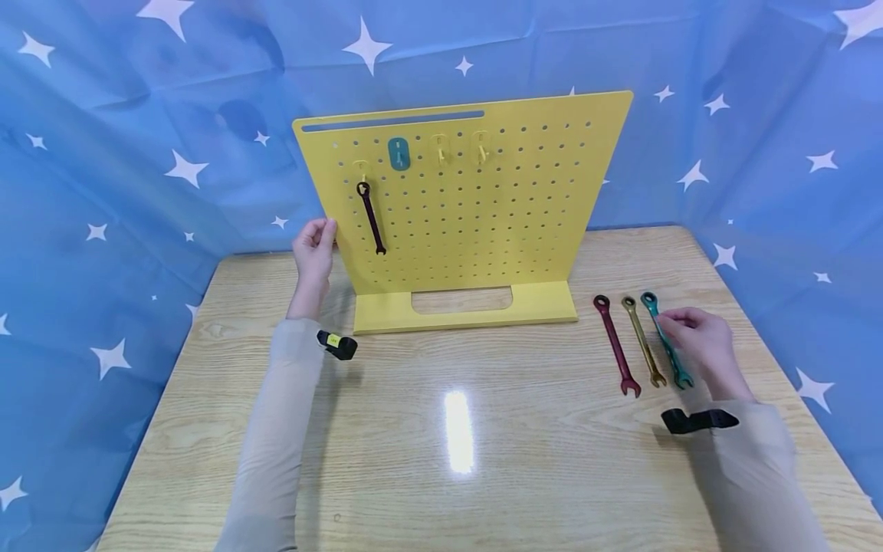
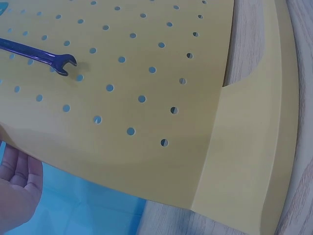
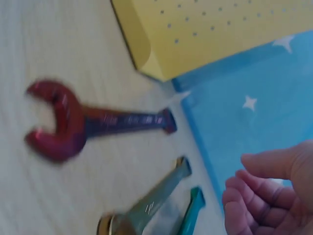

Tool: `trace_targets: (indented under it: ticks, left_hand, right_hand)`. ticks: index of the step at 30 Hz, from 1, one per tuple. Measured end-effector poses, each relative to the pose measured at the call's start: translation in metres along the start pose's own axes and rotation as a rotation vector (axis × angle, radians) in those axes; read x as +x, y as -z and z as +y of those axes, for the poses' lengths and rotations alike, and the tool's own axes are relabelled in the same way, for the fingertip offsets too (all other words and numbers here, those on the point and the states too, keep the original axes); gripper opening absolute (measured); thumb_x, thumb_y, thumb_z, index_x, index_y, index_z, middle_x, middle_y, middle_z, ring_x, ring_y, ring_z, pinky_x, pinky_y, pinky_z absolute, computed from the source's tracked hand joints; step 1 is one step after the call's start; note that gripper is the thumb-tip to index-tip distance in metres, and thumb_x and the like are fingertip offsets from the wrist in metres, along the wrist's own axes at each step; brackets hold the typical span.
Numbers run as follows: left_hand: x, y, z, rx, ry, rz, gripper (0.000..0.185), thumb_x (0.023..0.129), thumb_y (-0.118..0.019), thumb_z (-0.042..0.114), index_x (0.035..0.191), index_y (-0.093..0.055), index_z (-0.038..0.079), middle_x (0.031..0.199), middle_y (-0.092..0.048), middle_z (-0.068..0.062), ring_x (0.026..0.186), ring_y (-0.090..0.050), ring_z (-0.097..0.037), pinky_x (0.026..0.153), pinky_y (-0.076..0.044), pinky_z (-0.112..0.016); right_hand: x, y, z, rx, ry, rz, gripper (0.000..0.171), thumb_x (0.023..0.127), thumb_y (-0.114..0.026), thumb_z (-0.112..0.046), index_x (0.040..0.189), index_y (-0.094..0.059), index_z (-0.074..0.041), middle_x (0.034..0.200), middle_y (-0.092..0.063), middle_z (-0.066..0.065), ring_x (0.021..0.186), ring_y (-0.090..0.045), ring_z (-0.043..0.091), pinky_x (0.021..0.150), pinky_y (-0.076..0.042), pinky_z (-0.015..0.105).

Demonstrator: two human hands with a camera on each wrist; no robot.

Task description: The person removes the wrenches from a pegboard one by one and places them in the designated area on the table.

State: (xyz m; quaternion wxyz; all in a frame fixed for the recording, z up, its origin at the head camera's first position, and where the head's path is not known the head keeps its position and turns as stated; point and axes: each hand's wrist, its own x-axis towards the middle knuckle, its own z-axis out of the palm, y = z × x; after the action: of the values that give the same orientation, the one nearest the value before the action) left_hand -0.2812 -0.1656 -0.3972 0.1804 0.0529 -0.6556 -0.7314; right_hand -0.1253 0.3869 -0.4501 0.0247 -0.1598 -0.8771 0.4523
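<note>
A yellow pegboard point(image 1: 483, 199) stands upright on the wooden table point(image 1: 441, 460). A dark violet wrench point(image 1: 370, 218) hangs from a hook near its left side, and its open end point(image 2: 63, 63) shows in the left wrist view. My left hand point(image 1: 313, 249) holds the board's left edge with curled fingers; only the palm point(image 2: 17, 183) shows in that view. To the right lie a red wrench point(image 1: 616, 345), a gold wrench point(image 1: 643, 341) and a teal wrench point(image 1: 649, 301). My right hand point(image 1: 697, 341) hovers over the teal one with loosely curled fingers point(image 3: 264, 196) and holds nothing.
Two bare yellow hooks point(image 1: 440, 149) and a teal tag point(image 1: 398, 153) sit along the board's top rows. The board's base point(image 1: 462, 310) has a cut-out in front. Blue starred cloth point(image 1: 103, 192) surrounds the table on three sides.
</note>
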Motion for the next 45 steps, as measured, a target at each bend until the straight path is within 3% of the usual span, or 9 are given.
trace_targets:
  ticks: [4,8,12,15,19,22,36,45]
  left_hand:
    - [0.000,-0.001,0.000,-0.008,-0.006,0.001,0.016,0.091,-0.061,0.013,0.076,-0.061,0.019,0.073,-0.060,0.005,0.070,-0.054,-0.008,0.064,-0.050,-0.017]
    - [0.000,-0.001,0.000,-0.009,0.000,-0.001,0.016,0.091,-0.061,0.013,0.077,-0.061,0.019,0.074,-0.060,0.005,0.070,-0.054,-0.008,0.064,-0.050,-0.017]
    - [-0.001,-0.001,0.000,-0.002,0.005,-0.003,0.015,0.091,-0.061,0.014,0.078,-0.061,0.019,0.075,-0.060,0.004,0.070,-0.054,-0.009,0.064,-0.049,-0.018]
    - [-0.001,0.000,0.000,-0.003,0.005,-0.001,0.015,0.091,-0.061,0.014,0.078,-0.061,0.019,0.075,-0.059,0.004,0.070,-0.053,-0.009,0.064,-0.049,-0.017]
    - [-0.001,0.000,0.001,-0.006,0.008,0.002,0.015,0.091,-0.061,0.013,0.078,-0.061,0.019,0.075,-0.059,0.004,0.070,-0.053,-0.009,0.064,-0.049,-0.018]
    - [-0.002,-0.001,0.001,-0.002,0.009,0.002,0.015,0.091,-0.061,0.014,0.078,-0.061,0.019,0.074,-0.059,0.004,0.070,-0.053,-0.009,0.064,-0.049,-0.018]
    - [-0.001,-0.001,0.001,-0.011,0.018,-0.004,0.014,0.092,-0.061,0.013,0.078,-0.061,0.018,0.076,-0.060,0.004,0.071,-0.054,-0.009,0.065,-0.049,-0.019]
    - [-0.001,-0.001,0.001,-0.018,0.019,0.000,0.015,0.091,-0.062,0.013,0.077,-0.061,0.019,0.075,-0.060,0.004,0.071,-0.055,-0.008,0.064,-0.050,-0.017]
  right_hand:
    - [0.010,-0.007,0.002,0.043,0.031,0.009,0.025,0.087,-0.066,-0.037,0.094,-0.065,-0.012,0.071,-0.061,-0.008,0.063,-0.057,0.009,0.047,-0.048,0.031]
    - [0.023,-0.015,0.006,0.124,0.083,-0.013,0.028,0.086,-0.068,-0.034,0.096,-0.065,-0.009,0.076,-0.063,-0.006,0.067,-0.060,0.012,0.052,-0.052,0.025]
    - [0.029,-0.025,0.000,0.117,0.075,-0.015,0.028,0.085,-0.068,-0.038,0.099,-0.065,-0.014,0.080,-0.064,-0.010,0.072,-0.061,0.008,0.059,-0.053,0.019]
    - [0.021,-0.029,-0.023,0.109,0.100,-0.023,0.030,0.087,-0.067,-0.034,0.102,-0.064,-0.008,0.078,-0.063,-0.013,0.071,-0.060,0.007,0.059,-0.053,0.018]
    - [0.005,-0.033,-0.058,0.134,0.193,-0.050,0.031,0.091,-0.063,-0.017,0.105,-0.057,0.010,0.073,-0.061,-0.014,0.065,-0.057,0.002,0.056,-0.051,0.015]
    - [0.002,-0.038,-0.072,0.153,0.213,-0.059,0.027,0.091,-0.061,-0.010,0.104,-0.056,0.013,0.071,-0.059,-0.017,0.063,-0.055,-0.003,0.056,-0.050,0.013]
    - [0.005,-0.056,-0.105,0.121,0.319,-0.078,0.022,0.088,-0.065,-0.009,0.100,-0.061,0.009,0.069,-0.058,-0.018,0.059,-0.053,-0.001,0.053,-0.046,0.013]
    - [0.007,-0.070,-0.127,0.090,0.327,-0.129,0.023,0.090,-0.064,-0.014,0.102,-0.061,0.006,0.076,-0.060,-0.009,0.068,-0.054,0.003,0.057,-0.049,0.015]
